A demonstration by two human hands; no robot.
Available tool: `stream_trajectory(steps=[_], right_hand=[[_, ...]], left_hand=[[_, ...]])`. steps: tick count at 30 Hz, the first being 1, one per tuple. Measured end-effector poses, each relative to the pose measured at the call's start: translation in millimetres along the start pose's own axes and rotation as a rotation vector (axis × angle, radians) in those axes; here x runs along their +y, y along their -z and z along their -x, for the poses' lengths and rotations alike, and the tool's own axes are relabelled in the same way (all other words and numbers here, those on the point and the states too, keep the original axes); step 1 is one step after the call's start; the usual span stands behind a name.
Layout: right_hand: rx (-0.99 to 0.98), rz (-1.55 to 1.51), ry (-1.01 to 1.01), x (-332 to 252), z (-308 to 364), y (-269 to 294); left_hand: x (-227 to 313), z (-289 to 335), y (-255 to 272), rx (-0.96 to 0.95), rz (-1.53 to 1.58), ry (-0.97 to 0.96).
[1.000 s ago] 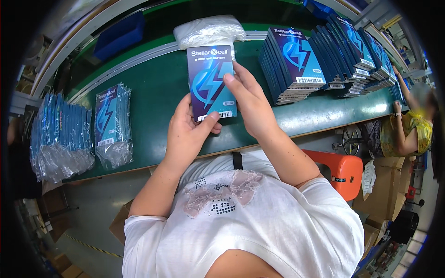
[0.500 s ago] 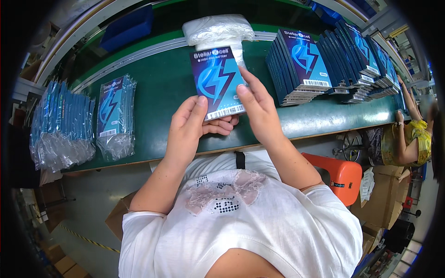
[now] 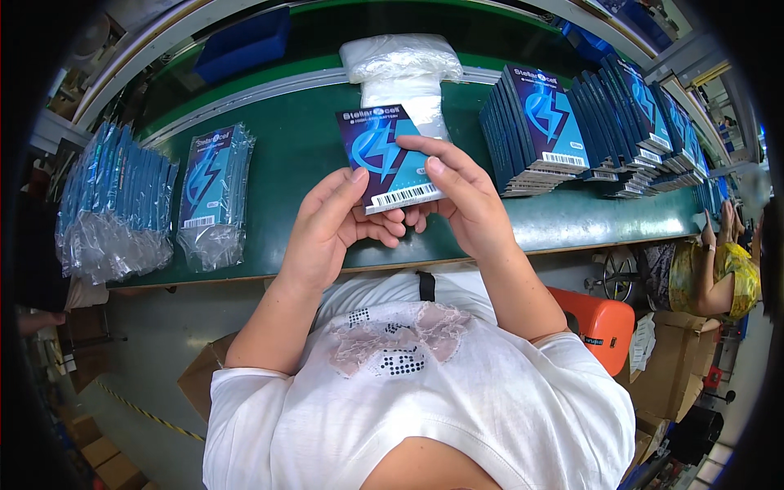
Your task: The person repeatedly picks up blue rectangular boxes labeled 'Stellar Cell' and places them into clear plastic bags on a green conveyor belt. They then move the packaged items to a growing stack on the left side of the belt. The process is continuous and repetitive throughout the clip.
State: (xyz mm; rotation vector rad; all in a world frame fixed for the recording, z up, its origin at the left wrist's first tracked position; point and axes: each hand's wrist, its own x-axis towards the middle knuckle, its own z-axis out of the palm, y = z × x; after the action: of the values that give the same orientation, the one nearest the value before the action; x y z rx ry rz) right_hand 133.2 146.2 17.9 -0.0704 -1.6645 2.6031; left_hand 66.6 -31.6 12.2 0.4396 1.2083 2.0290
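A thin blue box point(image 3: 378, 151) with a lightning-bolt print is held between my hands, its front up and a barcode strip along its near edge. My left hand point(image 3: 328, 214) grips the lower left corner, thumb near the front and fingers curled below. My right hand point(image 3: 472, 196) is closed at the right side, with thumb and index finger over the front. Just beyond the box lies a pile of clear plastic bags point(image 3: 400, 61), its nearer part flat on the green table.
Bagged boxes point(image 3: 114, 200) stand in a row at the left, with another bagged group point(image 3: 214, 196) beside them. Several stacks of unbagged boxes point(image 3: 543, 122) stand at the right. A blue bin point(image 3: 242, 42) sits at the far left. Another person point(image 3: 709, 273) works at far right.
The box has come slightly nearer and tilted back. My right index finger has moved from its right edge onto the front. The whole view has shifted a little.
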Motion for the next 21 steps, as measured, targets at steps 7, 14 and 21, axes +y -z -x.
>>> stream_trajectory(steps=[7, 14, 21], right_hand=[[-0.012, 0.027, 0.214, -6.1, 5.9, 0.0], [0.186, 0.041, 0.641, -50.1, 25.3, 18.2], [0.048, -0.318, 0.335, -46.9, 39.5, 40.7]], left_hand=[[1.9, 3.6, 7.0, 0.076, -0.194, -0.097], [-3.3, -19.7, 22.8, 0.233, -1.06, -0.477], [-4.4, -67.7, 30.7, -0.065, -1.666, -0.767]])
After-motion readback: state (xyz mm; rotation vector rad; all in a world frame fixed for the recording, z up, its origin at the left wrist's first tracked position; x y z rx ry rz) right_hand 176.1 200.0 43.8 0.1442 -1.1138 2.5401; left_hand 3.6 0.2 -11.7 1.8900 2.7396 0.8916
